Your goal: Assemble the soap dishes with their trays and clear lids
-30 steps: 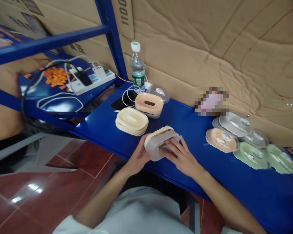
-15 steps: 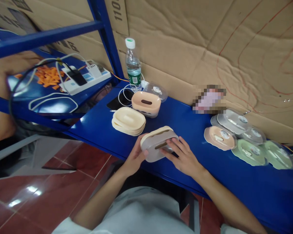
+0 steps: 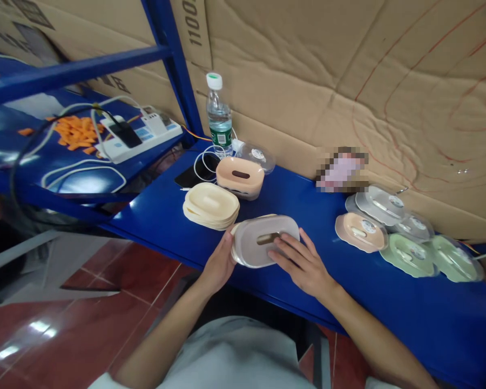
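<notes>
Between my hands is a grey, oval plastic box [image 3: 249,251] with a long slot in its face, held over the front edge of the blue table. A cream rim shows behind its left end. My left hand [image 3: 222,258] is closed round that end. My right hand [image 3: 303,262] grips the other end, fingers lying across the face by the slot. Just beyond sits a stack of cream oval plastic pieces [image 3: 211,202]. Behind the stack stands a peach oval box [image 3: 241,172] with a similar slot.
A water bottle [image 3: 219,116], a phone [image 3: 189,172] with a white cable and a clear lid [image 3: 256,155] are at the back. Several clear-lidded boxes [image 3: 411,254] sit at the right. On the left table lie orange pieces [image 3: 75,132] and a power strip [image 3: 141,140].
The grey box has turned so its slotted face points more toward me, and the cream rim is now mostly hidden. Both hands keep hold. The person at the far left has moved mostly out of view.
</notes>
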`<state>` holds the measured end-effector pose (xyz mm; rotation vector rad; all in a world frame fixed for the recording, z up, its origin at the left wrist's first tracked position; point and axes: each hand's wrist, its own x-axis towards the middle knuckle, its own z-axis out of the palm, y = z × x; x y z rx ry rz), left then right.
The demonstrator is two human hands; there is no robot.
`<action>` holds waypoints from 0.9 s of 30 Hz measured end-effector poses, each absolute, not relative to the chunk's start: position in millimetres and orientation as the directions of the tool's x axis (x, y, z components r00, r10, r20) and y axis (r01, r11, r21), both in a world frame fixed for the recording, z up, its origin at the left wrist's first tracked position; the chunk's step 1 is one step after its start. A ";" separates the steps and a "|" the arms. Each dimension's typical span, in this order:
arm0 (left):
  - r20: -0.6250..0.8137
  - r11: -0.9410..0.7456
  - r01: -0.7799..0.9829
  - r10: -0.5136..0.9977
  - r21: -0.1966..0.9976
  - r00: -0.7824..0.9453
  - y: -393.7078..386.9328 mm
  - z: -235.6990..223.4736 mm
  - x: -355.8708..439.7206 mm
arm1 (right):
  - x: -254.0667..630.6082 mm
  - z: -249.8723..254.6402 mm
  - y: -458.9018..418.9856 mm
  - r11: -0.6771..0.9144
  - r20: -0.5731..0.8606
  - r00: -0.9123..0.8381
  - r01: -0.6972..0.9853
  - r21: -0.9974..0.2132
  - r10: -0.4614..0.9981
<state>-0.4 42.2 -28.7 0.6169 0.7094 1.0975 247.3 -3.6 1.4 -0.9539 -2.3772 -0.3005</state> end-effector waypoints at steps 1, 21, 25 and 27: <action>-0.192 0.335 -0.568 0.935 0.752 0.298 42.2 -29.6 -0.4 | 247.1 1.4 -3.2 0.722 0.564 -0.597 0.691 0.000 0.571; -0.126 0.343 -0.557 0.912 0.756 0.391 39.2 -31.1 -6.9 | 245.0 3.0 -3.6 0.733 0.495 -0.654 0.678 0.047 0.573; -0.175 0.354 -0.558 0.921 0.751 0.349 40.1 -31.6 -7.7 | 241.2 3.6 -2.1 0.723 0.495 -0.653 0.688 0.068 0.574; -0.185 0.360 -0.561 0.921 0.745 0.344 40.6 -29.8 -7.5 | 239.8 3.4 -1.5 0.714 0.494 -0.649 0.696 0.079 0.579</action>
